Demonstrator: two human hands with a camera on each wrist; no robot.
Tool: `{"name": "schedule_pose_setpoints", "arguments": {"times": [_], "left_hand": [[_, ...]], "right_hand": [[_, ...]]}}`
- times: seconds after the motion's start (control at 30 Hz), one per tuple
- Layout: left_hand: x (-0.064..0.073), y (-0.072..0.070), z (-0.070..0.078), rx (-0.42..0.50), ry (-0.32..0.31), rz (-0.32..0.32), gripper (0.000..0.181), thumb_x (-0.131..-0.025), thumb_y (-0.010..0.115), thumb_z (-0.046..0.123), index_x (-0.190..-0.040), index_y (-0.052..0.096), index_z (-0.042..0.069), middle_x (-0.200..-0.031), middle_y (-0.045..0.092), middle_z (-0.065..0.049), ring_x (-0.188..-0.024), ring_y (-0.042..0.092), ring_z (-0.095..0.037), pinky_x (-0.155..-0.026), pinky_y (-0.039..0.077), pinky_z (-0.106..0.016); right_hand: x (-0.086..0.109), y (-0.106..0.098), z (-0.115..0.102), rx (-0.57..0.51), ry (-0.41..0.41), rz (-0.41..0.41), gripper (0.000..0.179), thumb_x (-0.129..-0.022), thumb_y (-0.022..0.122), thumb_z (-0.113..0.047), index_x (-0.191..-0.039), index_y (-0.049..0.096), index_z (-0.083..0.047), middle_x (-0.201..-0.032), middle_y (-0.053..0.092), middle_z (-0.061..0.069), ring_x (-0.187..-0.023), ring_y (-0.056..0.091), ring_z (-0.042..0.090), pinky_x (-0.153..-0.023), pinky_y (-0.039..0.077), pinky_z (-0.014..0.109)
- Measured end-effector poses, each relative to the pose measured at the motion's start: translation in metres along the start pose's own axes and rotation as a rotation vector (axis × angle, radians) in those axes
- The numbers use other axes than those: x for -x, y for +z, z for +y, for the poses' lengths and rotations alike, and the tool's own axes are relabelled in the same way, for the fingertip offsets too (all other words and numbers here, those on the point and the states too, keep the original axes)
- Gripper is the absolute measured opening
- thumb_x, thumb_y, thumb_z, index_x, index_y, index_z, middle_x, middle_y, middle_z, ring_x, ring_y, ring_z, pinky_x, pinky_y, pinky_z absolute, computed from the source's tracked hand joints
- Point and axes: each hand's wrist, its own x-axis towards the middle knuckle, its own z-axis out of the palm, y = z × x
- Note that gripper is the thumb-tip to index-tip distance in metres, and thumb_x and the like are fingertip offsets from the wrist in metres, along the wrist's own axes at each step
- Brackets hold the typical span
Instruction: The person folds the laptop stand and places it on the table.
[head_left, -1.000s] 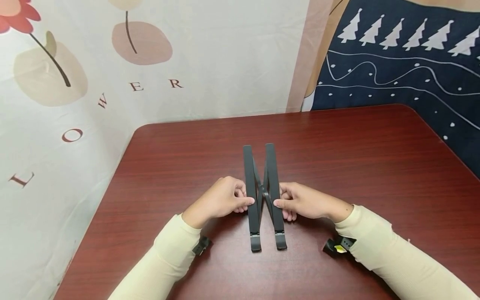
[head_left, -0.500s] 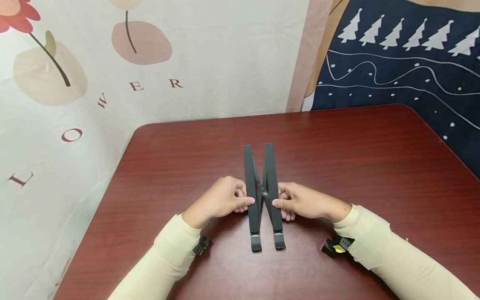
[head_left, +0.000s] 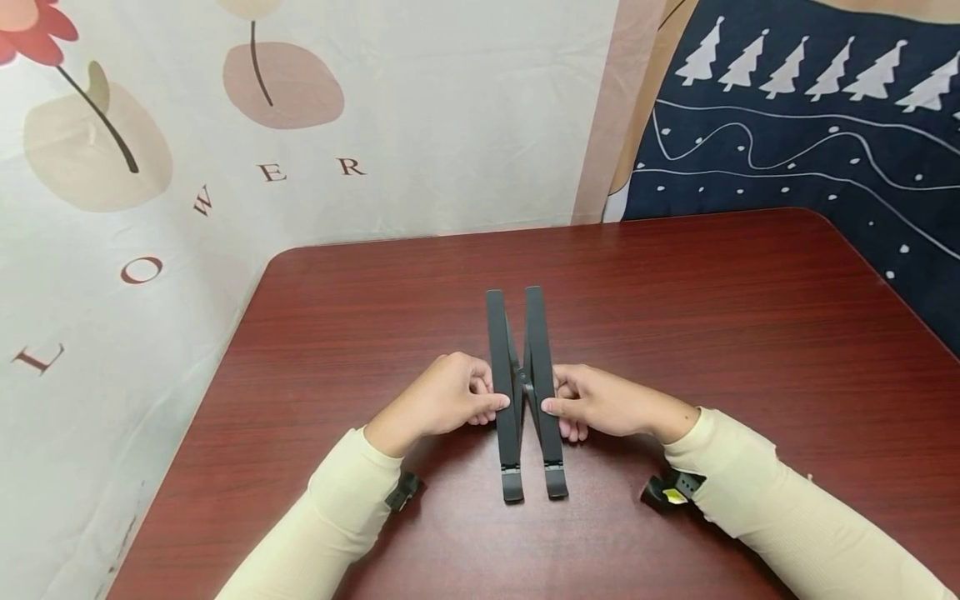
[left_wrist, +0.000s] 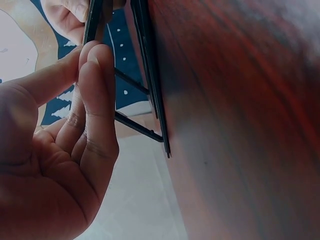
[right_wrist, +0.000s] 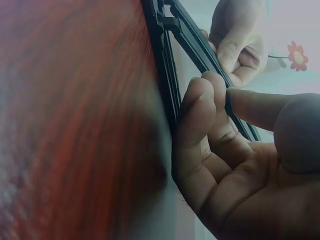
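"One folding stand (head_left: 522, 380) on the table (head_left: 360, 300); which step is in hand?"

"Setting how wide it spreads, I'd judge. Whether it's being unfolded or folded, I can't tell."

"And the next move?"

"Probably even pressure from both sides of the stand, so neither side twists."

"How's it held?"

"The left hand (head_left: 453, 396) pinches the stand's left bar (head_left: 503, 350), the right hand (head_left: 611, 404) its right bar (head_left: 537, 350). Both thumbs (head_left: 491, 403) lie on top, with the other fingers (left_wrist: 97, 100) curled beside and beneath. The sleeved forearms (head_left: 345, 492) angle toward the stand from either side, and the two bars sit near each other without touching."
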Motion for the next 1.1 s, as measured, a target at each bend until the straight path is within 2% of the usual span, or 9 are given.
{"name": "schedule_pose_setpoints", "arguments": {"times": [1.1], "left_hand": [[0.0008, 0.0009, 0.0003, 0.001, 0.003, 0.001, 0.022, -0.088, 0.078, 0.015, -0.072, 0.064, 0.006, -0.063, 0.070, -0.001, -0.055, 0.067, -0.011, -0.054, 0.056, -0.026]], "right_hand": [[-0.0069, 0.0053, -0.0044, -0.018, 0.000, -0.008, 0.012, -0.102, 0.054, -0.007, -0.107, 0.051, 0.004, -0.064, 0.061, 0.003, -0.054, 0.059, 0.014, -0.049, 0.053, 0.030]]}}
